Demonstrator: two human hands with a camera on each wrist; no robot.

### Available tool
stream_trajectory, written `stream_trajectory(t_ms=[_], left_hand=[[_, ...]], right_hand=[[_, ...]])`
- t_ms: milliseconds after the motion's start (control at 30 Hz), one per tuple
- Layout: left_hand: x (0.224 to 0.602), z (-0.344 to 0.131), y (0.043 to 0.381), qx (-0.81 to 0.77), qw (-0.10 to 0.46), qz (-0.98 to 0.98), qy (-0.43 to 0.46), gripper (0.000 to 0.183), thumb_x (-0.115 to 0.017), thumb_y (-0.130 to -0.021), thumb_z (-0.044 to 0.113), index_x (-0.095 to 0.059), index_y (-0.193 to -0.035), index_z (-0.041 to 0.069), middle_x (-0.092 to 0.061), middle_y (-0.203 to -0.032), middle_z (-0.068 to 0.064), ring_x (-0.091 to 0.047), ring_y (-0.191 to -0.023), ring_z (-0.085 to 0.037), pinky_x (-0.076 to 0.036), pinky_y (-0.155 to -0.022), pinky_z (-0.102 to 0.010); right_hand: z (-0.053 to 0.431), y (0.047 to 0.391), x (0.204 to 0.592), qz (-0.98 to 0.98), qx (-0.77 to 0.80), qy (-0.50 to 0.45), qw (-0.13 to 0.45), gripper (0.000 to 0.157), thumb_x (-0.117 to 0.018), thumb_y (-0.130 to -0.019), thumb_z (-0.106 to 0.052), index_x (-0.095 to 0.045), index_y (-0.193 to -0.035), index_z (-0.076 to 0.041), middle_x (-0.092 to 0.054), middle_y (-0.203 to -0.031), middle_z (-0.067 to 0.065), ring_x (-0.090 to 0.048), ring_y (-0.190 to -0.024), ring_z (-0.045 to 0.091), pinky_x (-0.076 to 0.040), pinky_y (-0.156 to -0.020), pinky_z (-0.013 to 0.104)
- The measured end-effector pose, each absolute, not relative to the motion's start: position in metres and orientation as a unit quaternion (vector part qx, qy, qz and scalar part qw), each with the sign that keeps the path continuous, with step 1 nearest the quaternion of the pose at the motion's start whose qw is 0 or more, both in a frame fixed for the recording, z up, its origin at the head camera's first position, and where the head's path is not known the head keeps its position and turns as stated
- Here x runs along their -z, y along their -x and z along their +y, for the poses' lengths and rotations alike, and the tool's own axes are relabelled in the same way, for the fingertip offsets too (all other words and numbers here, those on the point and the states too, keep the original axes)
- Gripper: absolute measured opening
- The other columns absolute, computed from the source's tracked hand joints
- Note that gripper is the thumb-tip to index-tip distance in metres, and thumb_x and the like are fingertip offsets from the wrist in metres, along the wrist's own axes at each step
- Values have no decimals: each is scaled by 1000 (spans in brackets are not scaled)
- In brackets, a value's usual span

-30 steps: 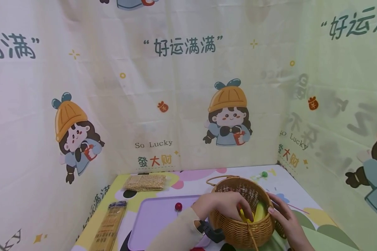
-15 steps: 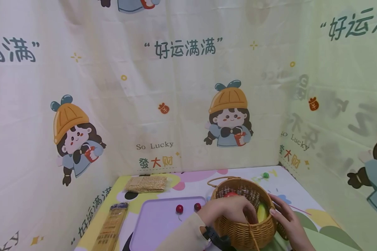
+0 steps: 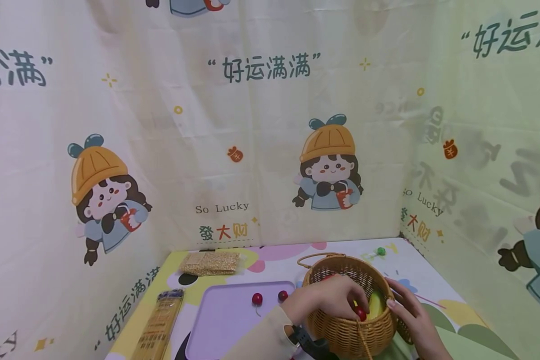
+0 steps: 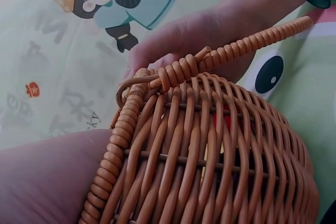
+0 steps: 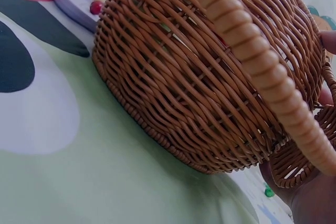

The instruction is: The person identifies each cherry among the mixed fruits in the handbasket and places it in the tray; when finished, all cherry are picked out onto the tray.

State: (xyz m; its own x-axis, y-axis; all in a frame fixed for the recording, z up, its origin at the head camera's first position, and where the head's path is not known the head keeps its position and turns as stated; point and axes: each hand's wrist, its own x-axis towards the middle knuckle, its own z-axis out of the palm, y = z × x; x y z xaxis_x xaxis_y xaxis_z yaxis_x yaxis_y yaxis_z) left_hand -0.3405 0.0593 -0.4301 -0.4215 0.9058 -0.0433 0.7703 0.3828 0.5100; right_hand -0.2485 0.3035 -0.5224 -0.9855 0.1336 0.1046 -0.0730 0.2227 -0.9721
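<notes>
My left hand [image 3: 337, 295] reaches over the rim into a brown wicker basket [image 3: 348, 335], its thumb and fingers pinching a small red cherry [image 3: 361, 313]. Beside the cherry in the basket is a yellow banana [image 3: 375, 304]. A larger red thing, mostly covered by the hand, shows at the basket's far side. My right hand [image 3: 409, 312] grips the basket's right rim, thumb toward the inside. In the left wrist view, the right hand [image 4: 178, 43] sits behind the rim and the left hand [image 4: 52, 177] enters from lower left; its fingertips are hidden by the wicker.
A lilac tray [image 3: 220, 320] left of the basket bears a cherry [image 3: 257, 299] and another cherry [image 3: 283, 296]. Farther left lie a long packet of sticks [image 3: 159, 325] and a bag of grains [image 3: 210, 263]. A green lollipop [image 3: 380, 251] lies behind the basket.
The left hand has gone deeper into the basket and then lifted slightly, bringing a cherry into sight at its fingertips. It was over a yellow thing earlier. The right hand keeps its grip.
</notes>
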Motion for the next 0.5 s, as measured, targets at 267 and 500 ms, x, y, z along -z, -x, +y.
stream_trajectory(t_ms=[267,500], left_hand=[[427,56,338,-266,147,822,-482,18,-87,-97,15,-82,-113,24,-79,-102,20,-70,-91,11,-56,-81,-9],[429,51,338,-339,95,815,-461,21,-88,-92,14,-82,-108,25,-72,-101,21,-69,-89,8,-57,-78,-11]], right_hand=[[302,251,519,-770,-634,40,57,67,-55,-118,-37,-30,-174,-13,-35,-170,3,-32,-161,49,-57,-105,42],[301,252,519,-770,-635,46,43,70,-53,-118,-40,-25,-176,-12,-23,-182,23,-29,-163,51,-52,-117,59]])
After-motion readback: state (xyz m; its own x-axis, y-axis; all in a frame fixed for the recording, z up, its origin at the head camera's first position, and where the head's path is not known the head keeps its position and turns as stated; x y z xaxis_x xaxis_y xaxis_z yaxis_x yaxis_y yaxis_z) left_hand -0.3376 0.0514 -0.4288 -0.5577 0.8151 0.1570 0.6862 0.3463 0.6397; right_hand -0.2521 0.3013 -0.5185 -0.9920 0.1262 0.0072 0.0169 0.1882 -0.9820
